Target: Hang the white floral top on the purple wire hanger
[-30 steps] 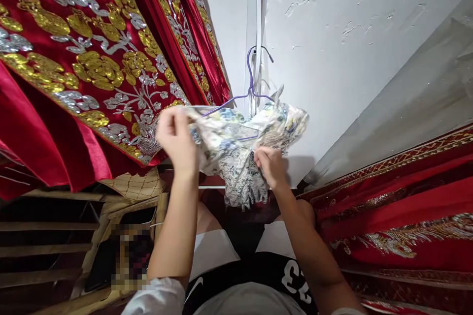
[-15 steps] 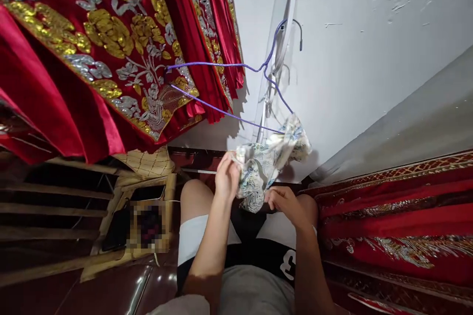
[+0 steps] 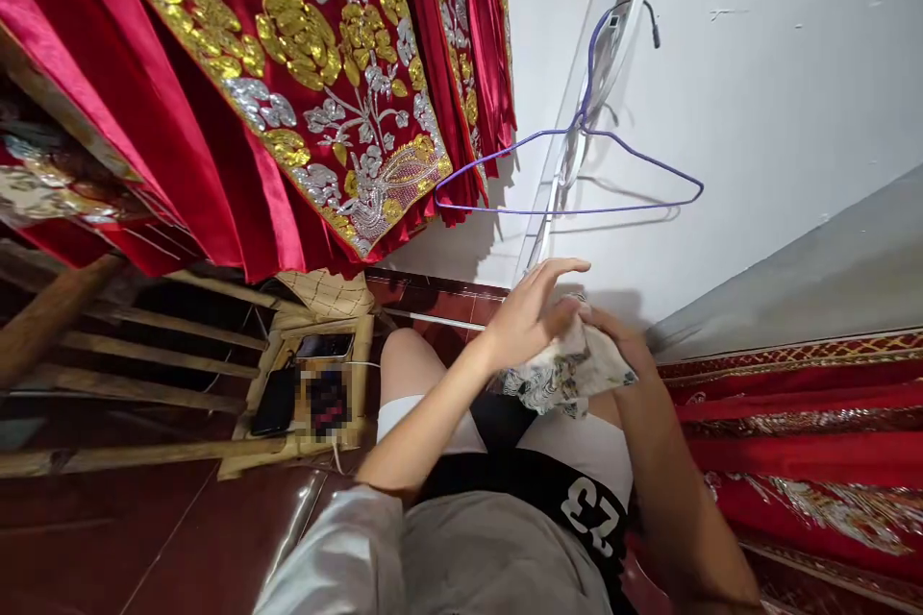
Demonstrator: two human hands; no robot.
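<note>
A crumpled whitish cloth (image 3: 552, 375) with a dark and bluish print, its ruffled edge hanging down, is bunched above my lap. My right hand (image 3: 612, 336) grips its upper right part, the fingers partly hidden behind the fabric. My left hand (image 3: 526, 312) lies against the cloth's upper left side, fingers stretched out and apart from the thumb, which is blurred over the fabric. Above both hands a bare purple wire hanger (image 3: 569, 211) hangs on a pale strip by the wall.
Red cloth with gold and silver sequins (image 3: 303, 38) hangs at the upper left. Below it stands a bamboo chair (image 3: 231, 466) with a black phone (image 3: 274, 402) on it. More red embroidered fabric (image 3: 793, 442) lies on the right. Behind the hanger is a white wall (image 3: 779, 96).
The cloth has come off the hanger and is now lower, between my hands. The hanger hangs level instead of tilted. My left hand has opened out, and my right has moved up onto the cloth.
</note>
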